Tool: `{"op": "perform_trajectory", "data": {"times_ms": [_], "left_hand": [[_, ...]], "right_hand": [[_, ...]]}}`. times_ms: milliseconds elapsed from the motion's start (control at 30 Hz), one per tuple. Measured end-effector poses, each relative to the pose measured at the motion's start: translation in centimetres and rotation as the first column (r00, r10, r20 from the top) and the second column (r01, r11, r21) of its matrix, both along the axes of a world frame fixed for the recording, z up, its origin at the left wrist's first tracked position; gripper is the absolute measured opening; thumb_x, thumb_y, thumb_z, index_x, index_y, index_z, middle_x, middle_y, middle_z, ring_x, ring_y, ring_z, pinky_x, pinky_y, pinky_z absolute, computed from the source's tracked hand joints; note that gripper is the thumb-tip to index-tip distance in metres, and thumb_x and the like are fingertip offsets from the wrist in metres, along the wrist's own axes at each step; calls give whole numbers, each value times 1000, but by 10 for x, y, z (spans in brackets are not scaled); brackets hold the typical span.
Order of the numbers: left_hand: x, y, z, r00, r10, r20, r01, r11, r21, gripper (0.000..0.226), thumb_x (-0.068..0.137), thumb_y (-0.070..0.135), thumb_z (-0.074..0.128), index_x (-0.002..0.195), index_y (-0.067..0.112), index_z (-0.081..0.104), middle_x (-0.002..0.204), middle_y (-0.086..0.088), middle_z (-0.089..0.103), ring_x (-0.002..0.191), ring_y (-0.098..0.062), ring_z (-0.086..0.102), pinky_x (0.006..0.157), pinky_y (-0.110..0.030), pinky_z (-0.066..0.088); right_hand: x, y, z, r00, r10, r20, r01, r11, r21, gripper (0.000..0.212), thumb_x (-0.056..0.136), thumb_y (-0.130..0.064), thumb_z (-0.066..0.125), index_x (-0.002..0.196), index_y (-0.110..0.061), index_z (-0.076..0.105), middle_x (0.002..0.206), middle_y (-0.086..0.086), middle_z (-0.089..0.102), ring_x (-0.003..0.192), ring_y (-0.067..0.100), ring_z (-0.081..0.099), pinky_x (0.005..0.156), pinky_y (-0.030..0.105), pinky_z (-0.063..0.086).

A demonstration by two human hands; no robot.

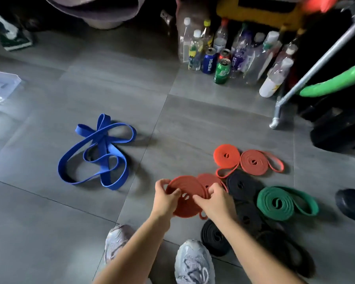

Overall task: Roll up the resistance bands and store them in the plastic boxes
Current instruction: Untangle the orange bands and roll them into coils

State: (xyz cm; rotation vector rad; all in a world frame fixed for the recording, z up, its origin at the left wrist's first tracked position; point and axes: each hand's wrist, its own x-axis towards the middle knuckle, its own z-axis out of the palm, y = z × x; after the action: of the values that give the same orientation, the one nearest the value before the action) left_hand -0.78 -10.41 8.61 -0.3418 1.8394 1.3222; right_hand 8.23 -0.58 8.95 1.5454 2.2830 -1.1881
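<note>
Both hands hold a rolled red band (185,208) above the grey floor. My left hand (166,198) grips its left rim, and my right hand (214,200) pinches its right side. A loose blue band (99,152) lies tangled on the floor to the left. Two more red rolls (226,155) (254,163) lie behind, with another red roll (208,180) partly hidden by the held one. Black rolls (242,185) (213,237) and a green roll (279,202) lie to the right. A clear plastic box (2,85) sits at the far left edge.
Several bottles and cans (221,71) stand at the back right. A metal pole (295,87) and a green hoop (336,80) lean on the right. My two shoes (194,263) (117,240) are at the bottom; another dark shoe (351,203) is at the right edge.
</note>
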Motion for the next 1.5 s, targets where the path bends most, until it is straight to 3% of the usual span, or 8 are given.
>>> {"op": "perform_trajectory", "data": {"times_ms": [167, 500, 600, 700, 900, 1233, 1367, 1500], "left_hand": [[-27, 13, -73, 999, 36, 9, -35, 995, -96, 20, 85, 8, 57, 91, 27, 51, 106, -10, 61, 93, -25, 61, 89, -50, 52], [-102, 107, -152, 995, -65, -76, 56, 993, -105, 52, 82, 12, 52, 132, 25, 51, 129, -15, 48, 110, -34, 57, 92, -46, 49], [-107, 119, -162, 978, -155, -140, 140, 984, -113, 56, 85, 8, 49, 140, 15, 43, 137, -13, 43, 119, -26, 51, 99, -31, 43], [-122, 130, -162, 948, -243, -205, 205, 960, -191, 57, 87, 12, 46, 143, 9, 35, 142, -16, 40, 128, -28, 44, 107, -34, 36], [-111, 127, -159, 810, -549, -205, 445, 804, -395, 46, 86, 15, 49, 132, 12, 52, 133, -14, 53, 127, -30, 43, 107, -31, 30], [-102, 109, -163, 747, -643, -168, 539, 734, -413, 51, 79, 24, 50, 129, 15, 48, 124, -15, 47, 122, -34, 42, 102, -34, 37], [-110, 89, -157, 757, -617, -213, 512, 764, -393, 70, 86, 25, 55, 146, 10, 22, 142, -15, 32, 126, -31, 43, 104, -38, 37], [-128, 42, -145, 578, -679, -453, 359, 709, -607, 70, 85, 16, 59, 146, 9, 25, 148, -12, 27, 133, -33, 28, 108, -38, 27]], "right_hand": [[-32, 7, -76, 993, -4, 119, 13, 997, -75, 40, 72, -47, 72, 81, -19, 44, 83, 3, 63, 89, 28, 62, 61, 29, 33], [-108, 101, -146, 983, -11, 184, 18, 999, -35, 46, 76, -47, 70, 98, -9, 57, 108, 13, 65, 104, 31, 59, 67, 30, 33], [-114, 109, -150, 968, -16, 250, 31, 998, -56, 44, 76, -44, 69, 96, -7, 60, 107, 16, 67, 102, 31, 62, 59, 25, 35], [-126, 114, -146, 964, -30, 263, 75, 984, -162, 30, 81, -34, 67, 81, -4, 62, 76, 9, 66, 76, 17, 64, 33, 14, 31], [-113, 108, -166, 951, -26, 307, 88, 978, -191, 45, 68, -36, 72, 95, -1, 69, 98, 18, 71, 92, 27, 69, 80, 33, 55], [-93, 102, -147, 932, 124, 340, -134, 991, 6, 45, 86, -33, 63, 119, -10, 43, 125, 15, 51, 113, 34, 55, 83, 35, 45], [-91, 101, -143, 925, 173, 338, -203, 978, 53, 46, 88, -40, 58, 121, -13, 42, 125, 12, 48, 113, 33, 54, 81, 36, 45], [-88, 92, -137, 943, 194, 271, -228, 969, 99, 44, 89, -37, 55, 125, -16, 41, 127, 10, 44, 116, 31, 52, 86, 36, 43]]}}
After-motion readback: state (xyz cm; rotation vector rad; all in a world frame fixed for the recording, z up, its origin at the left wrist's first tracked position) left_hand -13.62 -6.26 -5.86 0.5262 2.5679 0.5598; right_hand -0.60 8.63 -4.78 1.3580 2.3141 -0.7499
